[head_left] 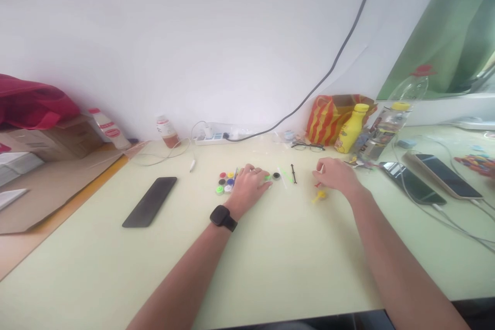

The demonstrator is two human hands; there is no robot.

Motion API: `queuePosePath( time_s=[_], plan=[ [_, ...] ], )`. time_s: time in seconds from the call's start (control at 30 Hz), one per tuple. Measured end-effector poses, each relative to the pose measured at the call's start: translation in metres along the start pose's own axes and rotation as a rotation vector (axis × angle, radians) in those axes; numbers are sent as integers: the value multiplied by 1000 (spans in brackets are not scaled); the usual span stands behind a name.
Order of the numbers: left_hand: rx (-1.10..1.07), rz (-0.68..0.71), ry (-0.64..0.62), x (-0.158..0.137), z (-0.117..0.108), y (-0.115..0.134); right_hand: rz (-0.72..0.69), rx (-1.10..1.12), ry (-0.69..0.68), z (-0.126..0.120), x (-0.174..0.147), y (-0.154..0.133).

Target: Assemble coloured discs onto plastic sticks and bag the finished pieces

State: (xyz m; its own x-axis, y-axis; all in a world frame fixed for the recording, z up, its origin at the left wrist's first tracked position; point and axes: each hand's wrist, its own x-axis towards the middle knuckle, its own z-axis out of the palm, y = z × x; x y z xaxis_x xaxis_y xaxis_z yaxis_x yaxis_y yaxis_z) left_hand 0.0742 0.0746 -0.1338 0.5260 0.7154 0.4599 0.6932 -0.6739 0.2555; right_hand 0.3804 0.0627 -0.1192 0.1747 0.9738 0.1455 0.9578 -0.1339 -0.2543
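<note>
My left hand (250, 185), wearing a black watch (220, 215) on its wrist, lies over the table with its fingers apart. Beside it is a cluster of small round coloured pots or caps, among them a green one (220, 190) and a red one (223, 176). A bright green piece (267, 177) shows by its fingertips. A black round piece (276, 176), a white stick (283, 179) and a black stick (294, 174) lie between my hands. My right hand (336, 175) has its fingertips pinched together. Just below them are a small red piece (317, 184) and a yellow piece (320, 195).
A black phone (150, 202) lies at left. Along the wall stand a drink bottle (167, 133), a power strip (212, 137), glasses (308, 146), a striped bag (323, 118) and a yellow bottle (351, 129). Two phones with cables, one dark (415, 185), lie at right.
</note>
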Motion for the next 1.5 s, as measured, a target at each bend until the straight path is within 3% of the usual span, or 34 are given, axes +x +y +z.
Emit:
queuePosePath(
  time_s=[0.43,0.63,0.73,0.8,0.87,1.0,1.27,1.37,1.5],
  plan=[
    [-33,25,-14,-3,0,3,-155,116,-245,-13,1,20],
    [-53,13,25,-1,-2,5,-134,206,-81,-13,1,7],
    [-83,10,114,0,-7,13,-177,432,-17,-10,-1,-13],
    [-143,34,147,1,-10,20,-226,667,-78,-6,-6,-33],
    [-225,62,149,0,-13,26,-302,881,-230,0,-13,-55],
    [-380,89,99,0,-11,31,-336,1133,-397,7,-28,-85],
    [-521,111,126,1,-12,33,-292,1283,-565,0,-28,-84],
    [-538,94,129,1,-14,36,-290,1208,-543,2,-29,-84],
    [-504,75,118,-1,-9,34,-279,1008,-311,13,-23,-80]
  ],
)
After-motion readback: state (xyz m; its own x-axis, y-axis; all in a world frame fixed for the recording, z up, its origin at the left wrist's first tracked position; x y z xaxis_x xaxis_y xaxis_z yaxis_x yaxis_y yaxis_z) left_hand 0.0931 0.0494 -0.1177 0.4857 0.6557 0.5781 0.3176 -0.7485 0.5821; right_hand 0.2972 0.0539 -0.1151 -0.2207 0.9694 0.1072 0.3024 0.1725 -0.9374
